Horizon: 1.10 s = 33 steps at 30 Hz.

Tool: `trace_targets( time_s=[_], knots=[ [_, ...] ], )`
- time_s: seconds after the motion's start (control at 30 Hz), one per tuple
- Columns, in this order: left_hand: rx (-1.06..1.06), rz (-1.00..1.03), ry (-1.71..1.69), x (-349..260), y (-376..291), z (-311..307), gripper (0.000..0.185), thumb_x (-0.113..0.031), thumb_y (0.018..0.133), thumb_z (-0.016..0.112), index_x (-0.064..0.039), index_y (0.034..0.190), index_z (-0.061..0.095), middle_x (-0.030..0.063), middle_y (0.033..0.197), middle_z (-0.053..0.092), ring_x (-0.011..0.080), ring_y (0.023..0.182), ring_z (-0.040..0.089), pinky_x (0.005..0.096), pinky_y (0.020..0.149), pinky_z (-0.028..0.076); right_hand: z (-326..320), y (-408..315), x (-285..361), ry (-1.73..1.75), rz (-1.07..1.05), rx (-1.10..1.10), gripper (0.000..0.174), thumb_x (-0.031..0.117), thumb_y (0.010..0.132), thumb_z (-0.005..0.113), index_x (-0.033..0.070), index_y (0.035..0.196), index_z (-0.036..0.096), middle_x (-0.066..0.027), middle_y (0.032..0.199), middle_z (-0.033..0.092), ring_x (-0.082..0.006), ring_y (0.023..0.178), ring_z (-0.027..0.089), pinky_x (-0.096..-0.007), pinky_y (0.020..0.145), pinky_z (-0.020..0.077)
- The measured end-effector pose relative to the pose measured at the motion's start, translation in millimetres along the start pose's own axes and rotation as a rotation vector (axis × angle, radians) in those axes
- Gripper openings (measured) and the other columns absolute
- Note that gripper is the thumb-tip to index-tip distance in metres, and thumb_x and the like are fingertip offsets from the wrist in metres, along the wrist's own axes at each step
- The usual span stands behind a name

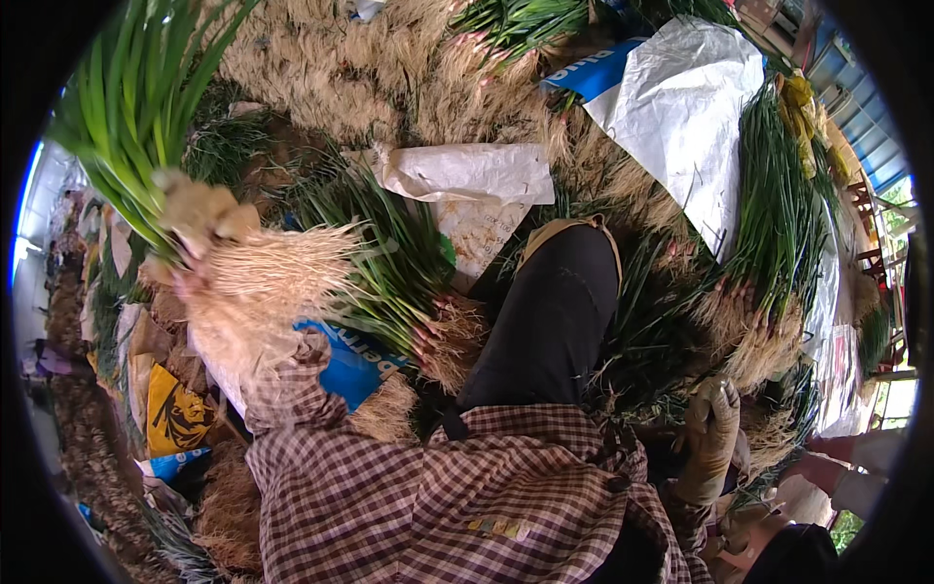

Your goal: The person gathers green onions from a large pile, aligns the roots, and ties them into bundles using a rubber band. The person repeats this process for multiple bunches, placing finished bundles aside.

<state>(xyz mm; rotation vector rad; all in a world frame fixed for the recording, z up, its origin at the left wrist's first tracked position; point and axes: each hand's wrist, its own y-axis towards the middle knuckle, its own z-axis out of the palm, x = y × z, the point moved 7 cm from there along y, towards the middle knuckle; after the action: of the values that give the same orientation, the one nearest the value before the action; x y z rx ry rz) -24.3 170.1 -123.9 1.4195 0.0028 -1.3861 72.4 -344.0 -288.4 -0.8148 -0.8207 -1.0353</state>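
Note:
My left hand (201, 212), in a dirty tan glove and blurred, grips a large bunch of green onions (128, 124) at the left. The green leaves point up and away. Their pale, stringy roots (284, 270) fan to the right and hide much of my left wrist. At the lower right, my right hand (711, 420), also gloved, is raised with its fingers curled in; I see nothing in it. Nearest to it is a heap of green onions (766, 219), roots towards me. Another rooted bunch (394, 277) lies left of my knee (569, 292).
A thick spread of rooty onions (328, 66) covers the far ground. White woven sacks lie ahead, one flat (467, 175), one larger (678, 95) with a blue printed edge. A yellow printed sack (175, 412) is at left. Another person's arm (839, 467) shows at the right.

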Motion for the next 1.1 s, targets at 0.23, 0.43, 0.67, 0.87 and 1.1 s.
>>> trace_targets(
  time_s=[0.23,0.43,0.67,0.87,1.1],
  knots=[
    [-1.53,0.255,0.271,130.4,-260.9,-36.9,0.033,-0.017,0.086,0.063,-0.002,0.115,0.054,0.0117,0.088,0.066,0.0202,0.075,0.065,0.0435,0.08,0.055,-9.8,4.5,-22.8,0.013,0.144,-0.092,0.014,0.017,0.092,0.06,0.004,0.093,0.06,-0.0048,0.059,0.052,-0.0082,0.038,0.033,-0.0219,0.036,0.026],
    [-1.781,0.05,-0.416,291.8,-293.8,26.2,0.033,-0.023,0.086,0.066,-0.001,0.109,0.058,0.0128,0.094,0.068,0.0237,0.08,0.065,0.0406,0.08,0.055,-0.8,15.0,-33.3,-0.001,0.201,-0.075,0.014,0.016,0.092,0.059,0.002,0.093,0.061,-0.0048,0.06,0.052,-0.0076,0.039,0.031,-0.0216,0.037,0.0248],
    [-1.732,-0.279,-0.252,306.7,-317.9,22.7,0.035,-0.029,0.089,0.065,-0.002,0.11,0.059,0.0082,0.087,0.066,0.0196,0.08,0.061,0.0319,0.08,0.049,7.8,15.9,-50.0,-0.086,0.238,-0.064,0.014,0.016,0.092,0.06,0.002,0.094,0.062,-0.0025,0.061,0.052,-0.0067,0.041,0.032,-0.0214,0.038,0.0236],
    [-2.168,-0.411,0.0,220.1,-312.2,31.7,0.077,-0.042,0.086,0.067,0.002,0.14,0.032,0.0204,0.142,0.035,0.0369,0.132,0.034,0.054,0.106,0.034,0.0,11.6,-64.4,-0.127,0.284,-0.142,0.014,0.016,0.091,0.061,0.002,0.091,0.064,-0.0013,0.062,0.052,-0.0069,0.043,0.034,-0.0204,0.04,0.0248],
    [-2.106,-0.674,0.032,244.2,-323.8,-71.3,0.078,-0.036,0.072,0.083,-0.002,0.131,0.044,0.0159,0.127,0.051,0.0338,0.105,0.057,0.058,0.078,0.051,21.3,18.1,-79.6,-0.213,0.384,-0.192,0.01,0.014,0.091,0.06,0.005,0.09,0.064,0.0015,0.063,0.053,-0.0045,0.046,0.037,-0.017,0.041,0.0243]
  ],
)
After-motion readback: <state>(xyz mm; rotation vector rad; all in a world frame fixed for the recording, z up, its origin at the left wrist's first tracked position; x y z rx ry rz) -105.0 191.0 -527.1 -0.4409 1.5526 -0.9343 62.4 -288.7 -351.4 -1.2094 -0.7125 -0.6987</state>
